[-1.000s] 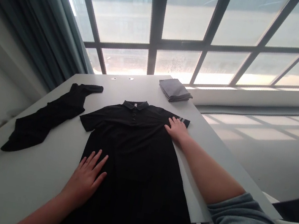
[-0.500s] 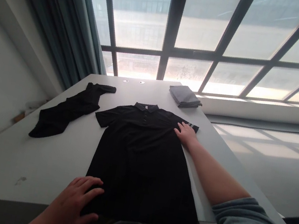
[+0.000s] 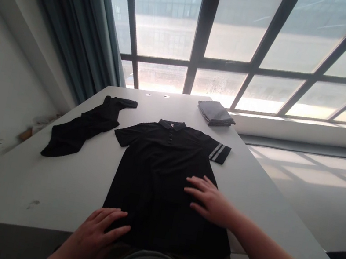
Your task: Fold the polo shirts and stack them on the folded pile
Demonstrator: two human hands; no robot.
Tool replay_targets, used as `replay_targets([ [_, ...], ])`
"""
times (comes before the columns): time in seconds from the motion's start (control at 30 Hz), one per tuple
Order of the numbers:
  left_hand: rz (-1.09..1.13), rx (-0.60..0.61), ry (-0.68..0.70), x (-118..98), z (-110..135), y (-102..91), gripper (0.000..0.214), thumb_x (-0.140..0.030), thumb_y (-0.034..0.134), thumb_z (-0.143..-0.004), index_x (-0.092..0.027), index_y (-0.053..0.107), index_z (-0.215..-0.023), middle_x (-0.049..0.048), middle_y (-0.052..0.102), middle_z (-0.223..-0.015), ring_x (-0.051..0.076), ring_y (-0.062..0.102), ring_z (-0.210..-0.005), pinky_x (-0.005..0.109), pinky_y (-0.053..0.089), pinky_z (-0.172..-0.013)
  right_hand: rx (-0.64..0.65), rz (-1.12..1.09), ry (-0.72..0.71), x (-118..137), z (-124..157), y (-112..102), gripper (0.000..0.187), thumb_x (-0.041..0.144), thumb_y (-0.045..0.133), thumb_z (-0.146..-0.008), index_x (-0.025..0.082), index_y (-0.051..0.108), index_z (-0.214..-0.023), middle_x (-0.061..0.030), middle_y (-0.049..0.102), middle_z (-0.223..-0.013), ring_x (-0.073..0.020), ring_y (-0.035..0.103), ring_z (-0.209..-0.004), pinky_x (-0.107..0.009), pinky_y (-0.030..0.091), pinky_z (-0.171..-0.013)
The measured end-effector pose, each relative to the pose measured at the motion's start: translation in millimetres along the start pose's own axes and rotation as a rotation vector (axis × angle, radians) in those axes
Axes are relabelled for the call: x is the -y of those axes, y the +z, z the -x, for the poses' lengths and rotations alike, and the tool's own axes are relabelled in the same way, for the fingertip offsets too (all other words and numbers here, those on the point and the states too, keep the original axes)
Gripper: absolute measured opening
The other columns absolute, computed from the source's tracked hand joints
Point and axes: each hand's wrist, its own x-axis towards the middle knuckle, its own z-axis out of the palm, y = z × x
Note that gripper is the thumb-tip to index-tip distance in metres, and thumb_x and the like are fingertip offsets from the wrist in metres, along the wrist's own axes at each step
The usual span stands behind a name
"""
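A black short-sleeved polo shirt [image 3: 164, 181] lies spread on the white table, its collar toward the window and its hem at the near edge. Two grey stripes mark its right-hand sleeve. My left hand [image 3: 102, 226] rests near the shirt's lower left corner, fingers apart. Over the right side of the shirt's body is my right hand [image 3: 209, 198], its fingers spread and nothing held. A few soft creases run across the shirt's middle.
Another black garment [image 3: 82, 129] lies loosely bunched on the left of the white table [image 3: 8, 190]. A folded grey cloth stack [image 3: 216, 113] sits at the far right corner. Beyond are a window [image 3: 229, 37] and a dark curtain [image 3: 70, 8].
My right hand has moved from the striped sleeve down toward me, onto the shirt's body, uncovering the stripes. My left hand stays near the lower left corner, with a slight shift rightward.
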Motion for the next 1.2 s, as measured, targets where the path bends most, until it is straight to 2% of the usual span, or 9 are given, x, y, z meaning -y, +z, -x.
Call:
replay_targets([
  [0.1, 0.029, -0.026, -0.007, 4, 0, -1.6, 0.049, -0.008, 0.064, -0.088, -0.031, 0.067, -0.131, 0.0042, 0.070, -0.126, 0.022, 0.067, -0.111, 0.035, 0.057, -0.095, 0.111, -0.072, -0.111, 48, 46, -2, 0.076, 0.042, 0.075, -0.092, 0.035, 0.047, -0.162, -0.0068, 0.032, -0.167, -0.0312, 0.034, -0.154, -0.059, 0.023, -0.130],
  [0.17, 0.055, -0.042, 0.003, 7, 3, -2.6, 0.040, -0.009, 0.061, -0.091, -0.029, 0.068, -0.126, 0.0045, 0.071, -0.117, 0.020, 0.067, -0.103, 0.032, 0.057, -0.089, 0.136, -0.072, -0.117, 61, 69, -2, 0.087, 0.042, 0.081, -0.084, 0.033, 0.045, -0.163, -0.0087, 0.029, -0.168, -0.0339, 0.033, -0.155, -0.059, 0.024, -0.130],
  [0.27, 0.036, -0.073, 0.037, 8, 9, -2.0, 0.045, -0.009, 0.057, -0.092, -0.029, 0.067, -0.131, 0.0056, 0.069, -0.119, 0.021, 0.067, -0.103, 0.033, 0.058, -0.089, 0.086, -0.001, -0.118, 60, 96, 4, 0.084, 0.031, 0.079, -0.082, 0.032, 0.049, -0.161, -0.0089, 0.031, -0.167, -0.0333, 0.035, -0.154, -0.057, 0.030, -0.129],
  [0.4, -0.046, -0.098, 0.066, 7, 18, -0.5, 0.066, -0.002, 0.053, -0.087, -0.034, 0.060, -0.144, 0.0053, 0.066, -0.127, 0.023, 0.066, -0.109, 0.035, 0.057, -0.094, -0.102, 0.136, -0.088, 47, 121, 19, 0.074, 0.007, 0.061, -0.086, 0.034, 0.057, -0.155, -0.0056, 0.042, -0.162, -0.0264, 0.041, -0.151, -0.047, 0.042, -0.125],
  [0.57, -0.040, -0.108, 0.049, 10, 24, -6.5, 0.069, 0.002, 0.048, -0.087, -0.033, 0.059, -0.144, 0.0041, 0.068, -0.126, 0.020, 0.067, -0.110, 0.031, 0.057, -0.097, -0.237, 0.212, -0.122, 48, 129, 29, 0.063, 0.006, 0.054, -0.090, 0.032, 0.065, -0.147, -0.0058, 0.049, -0.156, -0.0241, 0.044, -0.149, -0.045, 0.044, -0.124],
  [0.73, 0.026, -0.125, -0.015, 12, 32, -3.8, 0.037, -0.014, 0.052, -0.099, -0.029, 0.067, -0.130, 0.0052, 0.070, -0.118, 0.020, 0.068, -0.104, 0.030, 0.058, -0.092, -0.290, 0.289, -0.145, 60, 130, 41, 0.064, 0.012, 0.061, -0.091, 0.036, 0.060, -0.151, -0.0065, 0.047, -0.158, -0.0276, 0.041, -0.151, -0.061, 0.021, -0.131],
  [0.87, -0.044, -0.124, 0.008, 4, 35, 11.6, 0.054, -0.016, 0.062, -0.093, -0.036, 0.061, -0.143, 0.0072, 0.059, -0.145, 0.029, 0.058, -0.129, 0.044, 0.052, -0.106, -0.392, 0.375, -0.099, 71, 134, 61, 0.061, 0.012, 0.061, -0.095, 0.040, 0.060, -0.148, -0.0059, 0.044, -0.159, -0.0305, 0.031, -0.156, -0.068, 0.009, -0.130],
  [1.03, -0.073, -0.158, 0.004, -4, 29, 16.4, 0.062, -0.003, 0.055, -0.090, -0.032, 0.059, -0.144, 0.0078, 0.062, -0.139, 0.025, 0.058, -0.126, 0.041, 0.048, -0.108, -0.483, 0.411, -0.004, 74, 135, 77, 0.059, 0.007, 0.058, -0.095, 0.039, 0.063, -0.144, -0.0068, 0.048, -0.156, -0.0277, 0.034, -0.155, -0.062, 0.013, -0.132],
  [1.2, 0.006, -0.095, -0.013, 6, 29, 7.5, 0.056, -0.008, 0.058, -0.089, -0.028, 0.062, -0.141, 0.0079, 0.066, -0.134, 0.024, 0.062, -0.121, 0.039, 0.051, -0.105, -0.475, 0.419, 0.024, 76, 137, 83, 0.056, 0.012, 0.062, -0.095, 0.040, 0.063, -0.144, -0.0062, 0.047, -0.157, -0.0306, 0.035, -0.154, -0.066, 0.011, -0.131],
])
